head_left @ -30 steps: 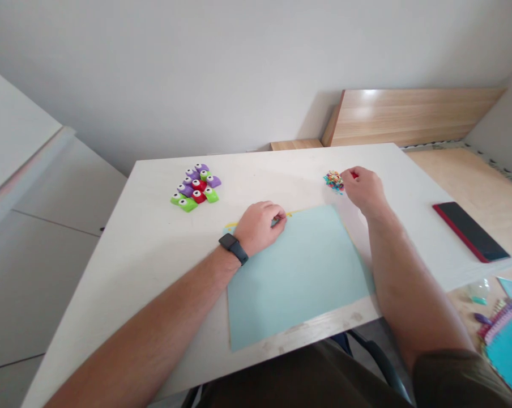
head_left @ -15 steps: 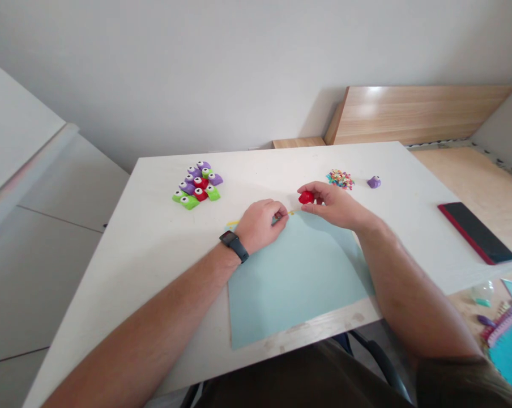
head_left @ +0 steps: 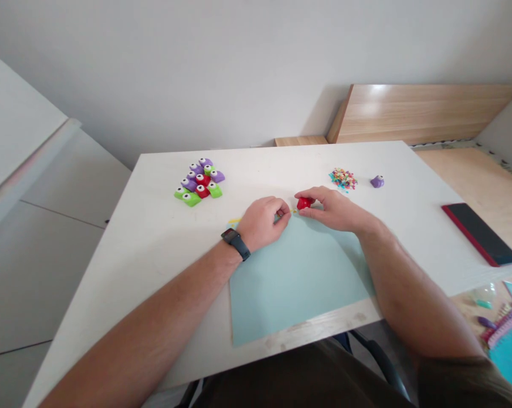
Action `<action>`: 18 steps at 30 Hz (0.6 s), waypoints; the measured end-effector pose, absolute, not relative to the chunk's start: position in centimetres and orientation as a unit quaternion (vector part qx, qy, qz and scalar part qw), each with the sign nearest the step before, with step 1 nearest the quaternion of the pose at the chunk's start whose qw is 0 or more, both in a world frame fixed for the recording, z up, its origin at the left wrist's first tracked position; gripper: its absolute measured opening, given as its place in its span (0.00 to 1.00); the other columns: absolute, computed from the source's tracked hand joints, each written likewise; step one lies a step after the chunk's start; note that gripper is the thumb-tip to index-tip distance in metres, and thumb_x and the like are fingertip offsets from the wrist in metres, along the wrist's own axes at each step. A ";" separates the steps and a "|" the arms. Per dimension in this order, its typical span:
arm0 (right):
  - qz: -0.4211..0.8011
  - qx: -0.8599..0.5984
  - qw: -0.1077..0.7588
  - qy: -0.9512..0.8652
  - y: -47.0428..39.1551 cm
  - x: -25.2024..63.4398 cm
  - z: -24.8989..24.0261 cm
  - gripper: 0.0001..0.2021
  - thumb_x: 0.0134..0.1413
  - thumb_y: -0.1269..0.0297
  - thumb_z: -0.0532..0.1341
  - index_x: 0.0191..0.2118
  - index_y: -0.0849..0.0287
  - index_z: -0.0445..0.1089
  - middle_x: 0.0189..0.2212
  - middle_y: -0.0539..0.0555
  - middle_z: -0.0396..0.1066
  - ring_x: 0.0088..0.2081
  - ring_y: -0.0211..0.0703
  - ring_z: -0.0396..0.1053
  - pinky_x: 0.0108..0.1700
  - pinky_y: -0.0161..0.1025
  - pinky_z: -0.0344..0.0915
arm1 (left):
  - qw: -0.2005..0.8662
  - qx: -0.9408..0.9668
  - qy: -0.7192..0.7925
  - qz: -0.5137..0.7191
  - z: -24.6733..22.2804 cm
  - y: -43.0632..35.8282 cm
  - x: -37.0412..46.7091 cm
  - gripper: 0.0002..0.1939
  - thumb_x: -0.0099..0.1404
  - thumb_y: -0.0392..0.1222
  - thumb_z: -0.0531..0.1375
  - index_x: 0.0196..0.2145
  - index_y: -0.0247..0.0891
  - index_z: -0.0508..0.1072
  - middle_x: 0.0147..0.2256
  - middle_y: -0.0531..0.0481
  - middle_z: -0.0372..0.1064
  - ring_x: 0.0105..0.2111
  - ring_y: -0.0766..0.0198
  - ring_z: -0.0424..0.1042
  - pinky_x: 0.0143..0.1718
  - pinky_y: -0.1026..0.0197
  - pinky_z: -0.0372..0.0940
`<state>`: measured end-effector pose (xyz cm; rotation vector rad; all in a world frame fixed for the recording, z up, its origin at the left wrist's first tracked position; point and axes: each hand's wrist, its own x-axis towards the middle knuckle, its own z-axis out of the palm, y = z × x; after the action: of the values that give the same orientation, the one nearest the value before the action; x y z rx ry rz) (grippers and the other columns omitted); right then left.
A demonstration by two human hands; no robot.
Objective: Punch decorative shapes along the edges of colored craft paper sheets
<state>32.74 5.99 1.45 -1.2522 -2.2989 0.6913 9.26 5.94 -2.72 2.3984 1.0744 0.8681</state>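
Note:
My right hand [head_left: 335,209] grips a small shiny red piece [head_left: 303,203] between thumb and fingers, just past the far edge of a light blue sheet [head_left: 298,283]. My left hand [head_left: 262,222], with a dark watch [head_left: 235,243] on its wrist, rests at the sheet's far edge. Its thumb and index finger are pinched together; whatever lies between them is too small or hidden to make out. Tiny yellowish bits [head_left: 294,211] show between the two hands. A yellow strip [head_left: 234,221] appears at the sheet's far left corner.
Several purple, green and red pieces with eyes [head_left: 202,191] are grouped at the table's back left. A pile of small multicoloured bits [head_left: 343,178] and one purple piece with an eye [head_left: 377,181] lie back right. A flat dark object with a red edge [head_left: 481,233] is near the right edge.
My right hand has brought the red piece slightly closer to my left hand and to the sheet's edge. The left hand keeps nearly the same place and pinch. The camera view has shifted slightly.

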 end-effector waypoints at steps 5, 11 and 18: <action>0.213 -0.449 0.188 -0.847 6.1 32.7 1.5 0.19 0.63 0.57 0.61 0.57 0.54 0.74 0.46 0.56 0.79 0.47 0.50 0.74 0.55 0.48 0.67 | 0.185 0.851 0.382 0.309 -2.8 5.9 9.3 0.03 0.68 0.37 0.59 0.35 0.39 0.74 0.33 0.49 0.73 0.35 0.60 0.72 0.39 0.57 0.66; 0.211 -0.464 0.175 -0.843 6.1 32.4 1.7 0.18 0.66 0.56 0.57 0.56 0.55 0.75 0.48 0.56 0.79 0.48 0.50 0.74 0.54 0.45 0.66 | 0.186 0.850 0.381 0.312 -2.8 6.0 9.3 0.03 0.67 0.37 0.60 0.35 0.39 0.74 0.33 0.49 0.74 0.36 0.60 0.72 0.39 0.57 0.67; 0.229 -0.463 0.159 -0.841 6.2 32.4 1.8 0.18 0.67 0.55 0.56 0.54 0.54 0.77 0.48 0.55 0.79 0.48 0.49 0.75 0.53 0.43 0.67 | 0.188 0.849 0.381 0.313 -2.9 6.0 9.2 0.03 0.68 0.38 0.60 0.35 0.39 0.73 0.34 0.49 0.74 0.36 0.60 0.73 0.40 0.57 0.67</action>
<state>32.38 6.19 1.78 -1.3239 -2.4050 0.6540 9.24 6.03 -2.88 2.3896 1.0726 0.8803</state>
